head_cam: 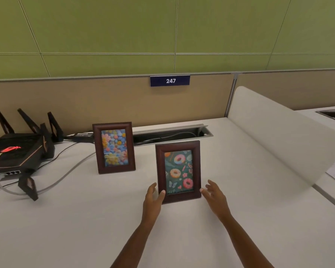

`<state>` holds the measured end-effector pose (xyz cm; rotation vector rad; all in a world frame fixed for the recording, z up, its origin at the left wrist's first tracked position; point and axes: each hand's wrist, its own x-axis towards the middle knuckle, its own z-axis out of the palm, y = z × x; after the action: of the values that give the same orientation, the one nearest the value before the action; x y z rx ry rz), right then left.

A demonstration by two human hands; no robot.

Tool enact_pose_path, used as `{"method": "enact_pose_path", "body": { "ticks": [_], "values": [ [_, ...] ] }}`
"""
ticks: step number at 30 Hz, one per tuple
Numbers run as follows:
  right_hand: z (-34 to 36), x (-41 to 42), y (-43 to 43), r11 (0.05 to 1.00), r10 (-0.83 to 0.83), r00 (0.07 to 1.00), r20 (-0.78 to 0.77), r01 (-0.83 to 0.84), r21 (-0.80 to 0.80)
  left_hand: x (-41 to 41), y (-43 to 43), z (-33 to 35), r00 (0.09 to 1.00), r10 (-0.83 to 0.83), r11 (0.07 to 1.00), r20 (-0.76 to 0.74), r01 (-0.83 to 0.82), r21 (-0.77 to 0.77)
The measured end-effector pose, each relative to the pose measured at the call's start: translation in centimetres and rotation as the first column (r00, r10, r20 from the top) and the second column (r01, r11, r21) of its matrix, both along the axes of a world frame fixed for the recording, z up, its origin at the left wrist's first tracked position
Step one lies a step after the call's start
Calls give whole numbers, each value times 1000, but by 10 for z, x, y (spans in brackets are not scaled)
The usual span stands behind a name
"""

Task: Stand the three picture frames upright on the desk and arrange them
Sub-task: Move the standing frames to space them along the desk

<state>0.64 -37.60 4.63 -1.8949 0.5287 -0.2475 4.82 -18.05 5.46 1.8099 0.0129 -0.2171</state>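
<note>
Two dark wooden picture frames stand upright on the white desk (85, 219). The flower frame (114, 147) is further back and to the left. The donut frame (178, 172) stands nearer me, right of centre. My left hand (154, 198) is at its lower left corner, thumb touching the frame edge, fingers apart. My right hand (214, 196) hovers at its lower right corner with fingers spread, a fingertip about touching the frame. Neither hand grips it. A third frame is not in view.
A black router (17, 149) with antennas and trailing cables (66, 176) sits at the left. An open cable tray (170, 135) runs behind the frames. A white curved divider (278, 144) bounds the desk on the right. A tan partition with a "247" sign (170, 80) is behind.
</note>
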Motion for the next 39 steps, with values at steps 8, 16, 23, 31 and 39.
{"method": "enact_pose_path", "body": {
  "ticks": [8, 16, 23, 31, 39],
  "values": [
    [1, 24, -12, 961, 275, 962, -8, -274, 34, 7, -20, 1, 997, 70, 988, -17, -71, -138],
    [11, 43, -19, 885, 336, 941, 45, -332, 325, 15, -35, 2, 995, 79, 971, -56, -90, -221],
    [24, 52, -58, 817, 249, 963, 105, -267, 511, 29, -74, 11, 1000, -15, 967, -21, 9, -253],
    [48, 67, -127, 837, 259, 958, 121, -285, 467, 59, -141, 20, 995, -95, 943, -21, 83, -322],
    [56, 95, -189, 858, 209, 971, 119, -240, 454, 98, -201, 29, 976, -216, 931, -39, 193, -308]
  ]
}}
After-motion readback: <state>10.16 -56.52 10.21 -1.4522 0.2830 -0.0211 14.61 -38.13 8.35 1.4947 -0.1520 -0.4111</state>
